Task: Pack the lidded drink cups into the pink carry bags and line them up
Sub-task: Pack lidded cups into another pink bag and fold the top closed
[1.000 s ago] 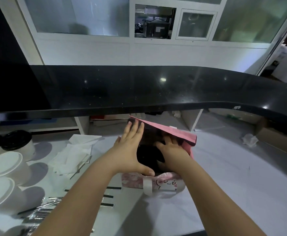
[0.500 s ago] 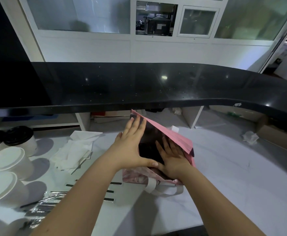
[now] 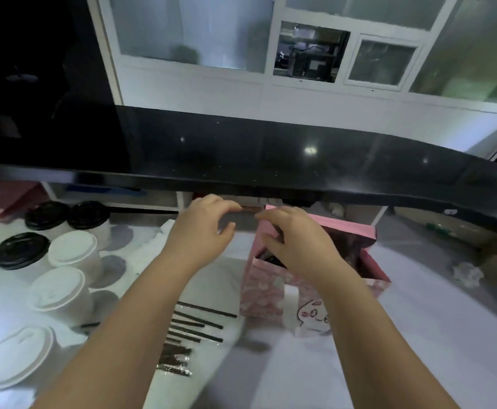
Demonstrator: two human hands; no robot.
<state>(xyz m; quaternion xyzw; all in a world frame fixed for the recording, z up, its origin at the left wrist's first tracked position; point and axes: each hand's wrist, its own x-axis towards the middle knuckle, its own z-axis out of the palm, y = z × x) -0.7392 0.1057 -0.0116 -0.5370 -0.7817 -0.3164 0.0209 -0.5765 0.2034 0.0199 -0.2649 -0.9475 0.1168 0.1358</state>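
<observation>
Holding: our right hand [image 3: 294, 242] had its fingers curled over the left top edge of the pink carry bag [image 3: 266, 293], pinching the rim.
Left hand: our left hand [image 3: 204, 231] hovered just left of the bag, fingers loosely curled, gripping nothing and not touching the bag.
Bag: it stood upright on the white table [image 3: 418, 335] with its mouth open, just below the black counter [image 3: 270, 149]. A white handle [image 3: 291, 302] hung down its front.
Inside: we saw a dark shape [image 3: 266, 256] near the mouth but couldn't tell what it was.
Cups: the lidded drink cups [image 3: 56, 287] sat clustered at the table's left, three with black lids and three with white, well apart from the bag.
Straws: wrapped straws [image 3: 195, 323] lay between the cups and the bag.
</observation>
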